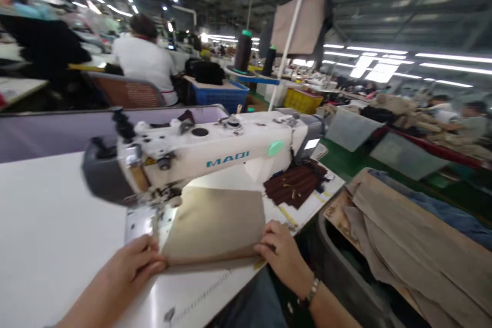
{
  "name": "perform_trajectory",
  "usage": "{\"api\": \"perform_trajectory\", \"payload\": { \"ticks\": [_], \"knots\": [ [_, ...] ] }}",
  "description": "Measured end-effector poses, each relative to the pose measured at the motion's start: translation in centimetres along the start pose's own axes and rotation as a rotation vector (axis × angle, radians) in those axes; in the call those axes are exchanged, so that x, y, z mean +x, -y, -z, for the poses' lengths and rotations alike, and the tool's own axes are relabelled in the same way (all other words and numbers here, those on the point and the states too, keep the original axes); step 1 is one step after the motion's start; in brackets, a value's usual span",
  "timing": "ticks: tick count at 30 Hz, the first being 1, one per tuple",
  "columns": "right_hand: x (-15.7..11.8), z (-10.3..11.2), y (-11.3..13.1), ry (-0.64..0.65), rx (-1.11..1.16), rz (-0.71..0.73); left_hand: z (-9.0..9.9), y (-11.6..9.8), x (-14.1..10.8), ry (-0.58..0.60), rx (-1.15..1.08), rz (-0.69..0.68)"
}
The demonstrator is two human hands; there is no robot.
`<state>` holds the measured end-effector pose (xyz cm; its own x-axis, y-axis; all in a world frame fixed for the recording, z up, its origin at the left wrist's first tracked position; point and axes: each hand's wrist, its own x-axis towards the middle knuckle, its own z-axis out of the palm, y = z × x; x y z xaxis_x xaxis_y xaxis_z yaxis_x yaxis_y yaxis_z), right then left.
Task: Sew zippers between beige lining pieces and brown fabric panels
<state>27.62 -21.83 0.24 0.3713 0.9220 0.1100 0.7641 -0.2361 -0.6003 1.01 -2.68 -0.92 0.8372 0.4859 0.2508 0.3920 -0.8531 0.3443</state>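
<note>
Before me I see a wide white desk point(49, 215) with a smooth top, and across it stands a long white sewing machine point(230, 151) with blue lettering on its arm and dark grey ends. To the right, beyond the desk's edge, long pieces of grey-brown fabric point(418, 246) are spread over a light wooden board point(336, 213) that sits on a dark grey tub.

The piece of beige folded cloth point(219, 220) lies flat on the desk in front of the machine's arm, its upper left corner close to the needle area and its near edge running between my two hands. At the far right end of the desk, beside the machine's base, I see a pile of dark maroon ribbed fabric strips point(295, 184) with small gold-coloured bits on top.

My left hand point(144, 261) has its grip closed on the near left corner of the beige cloth, thumb and fingers together. My right hand point(279, 251), with a metal-link bracelet point(313, 291) at its wrist, has its grip pinched on the near right corner.
</note>
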Motion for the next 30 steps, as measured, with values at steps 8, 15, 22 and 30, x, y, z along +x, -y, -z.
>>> {"api": "perform_trajectory", "payload": {
  "ticks": [8, 15, 22, 30],
  "knots": [
    [1.0, -0.3, 0.3, 0.142, -0.292, 0.038, 1.4, -1.6, -0.5, 0.095, -0.152, 0.414],
    [1.3, 0.1, 2.4, 0.192, -0.544, 0.097, 1.3, -2.1, 0.3, 0.085, 0.202, 0.277],
    [3.3, 0.1, 4.6, 0.482, -0.538, 0.741, 1.9, -2.8, -0.2, 0.096, 0.360, -0.064],
    [5.8, -3.4, 8.8, 0.542, -0.450, 0.677, 2.0, -2.1, 1.8, 0.188, 0.441, -0.024]
  ]
}}
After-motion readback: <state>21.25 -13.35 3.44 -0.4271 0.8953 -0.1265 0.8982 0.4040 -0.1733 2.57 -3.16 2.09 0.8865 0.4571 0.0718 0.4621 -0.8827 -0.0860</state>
